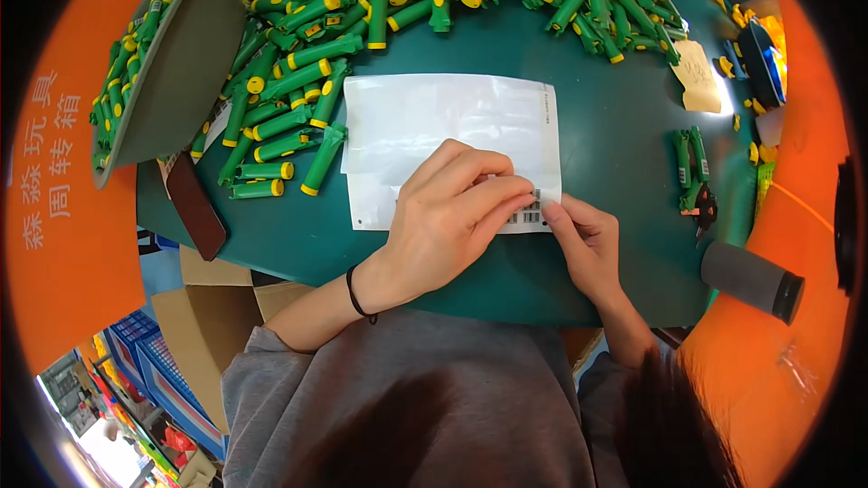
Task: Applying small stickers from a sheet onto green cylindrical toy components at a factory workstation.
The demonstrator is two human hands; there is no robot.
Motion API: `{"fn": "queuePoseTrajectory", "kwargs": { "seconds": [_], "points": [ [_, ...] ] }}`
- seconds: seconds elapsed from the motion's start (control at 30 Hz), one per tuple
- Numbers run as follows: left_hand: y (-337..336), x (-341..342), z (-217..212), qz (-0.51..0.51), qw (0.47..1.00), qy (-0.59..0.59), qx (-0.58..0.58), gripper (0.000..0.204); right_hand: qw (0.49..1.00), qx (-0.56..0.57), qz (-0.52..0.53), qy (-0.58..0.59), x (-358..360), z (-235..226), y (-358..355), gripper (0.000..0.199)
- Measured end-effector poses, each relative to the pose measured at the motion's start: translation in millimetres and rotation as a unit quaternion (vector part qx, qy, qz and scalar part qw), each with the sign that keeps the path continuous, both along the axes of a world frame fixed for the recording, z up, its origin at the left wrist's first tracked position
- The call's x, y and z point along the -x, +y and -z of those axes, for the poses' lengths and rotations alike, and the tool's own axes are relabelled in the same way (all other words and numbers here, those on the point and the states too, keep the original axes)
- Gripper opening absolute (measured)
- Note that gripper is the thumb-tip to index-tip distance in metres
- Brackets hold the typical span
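A white sheet of labels (452,126) lies on the green table, its upper part blank and glossy, with small black-printed labels (528,216) at its lower right corner. My left hand (452,203) reaches across the sheet's lower part, thumb and fingertips pinched together at those labels. Whatever is between these fingertips is too small or hidden to make out. At the same corner, my right hand (589,248) grips the sheet's edge, with the thumb on top and the other fingers curled beside and under it.
Green tubes with yellow ends (312,79) are heaped along the table's far and left sides. A large grey-green tray (181,63) holding more tubes leans at left. On the right are two green pieces (692,167), a tan paper (698,77) and a dark grey cylinder (746,280).
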State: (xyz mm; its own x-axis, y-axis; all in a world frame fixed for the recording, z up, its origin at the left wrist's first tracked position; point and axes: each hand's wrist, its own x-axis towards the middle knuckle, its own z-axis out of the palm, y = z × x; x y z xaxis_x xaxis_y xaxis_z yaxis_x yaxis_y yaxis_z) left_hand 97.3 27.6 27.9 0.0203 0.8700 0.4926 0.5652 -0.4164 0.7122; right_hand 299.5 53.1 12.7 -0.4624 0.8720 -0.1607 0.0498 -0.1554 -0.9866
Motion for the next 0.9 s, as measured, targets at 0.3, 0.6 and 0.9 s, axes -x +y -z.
{"fn": "queuePoseTrajectory", "kwargs": {
  "seconds": [0.3, 0.6, 0.9],
  "points": [
    [4, -3, -5, -0.051, 0.997, -0.055, 0.026, 0.026, 0.999, 0.008, -0.011, -0.037, -2, 1, 2, 0.028],
    [4, 6, 3, -0.003, 1.000, 0.003, -0.031, 0.024, 0.999, 0.006, -0.002, -0.032, 1, 0, 2, 0.028],
    [11, 16, 19, 0.079, 0.980, -0.148, 0.104, 0.017, 0.970, -0.135, 0.083, -0.184, -11, -5, 55, 0.025]
  ]
}}
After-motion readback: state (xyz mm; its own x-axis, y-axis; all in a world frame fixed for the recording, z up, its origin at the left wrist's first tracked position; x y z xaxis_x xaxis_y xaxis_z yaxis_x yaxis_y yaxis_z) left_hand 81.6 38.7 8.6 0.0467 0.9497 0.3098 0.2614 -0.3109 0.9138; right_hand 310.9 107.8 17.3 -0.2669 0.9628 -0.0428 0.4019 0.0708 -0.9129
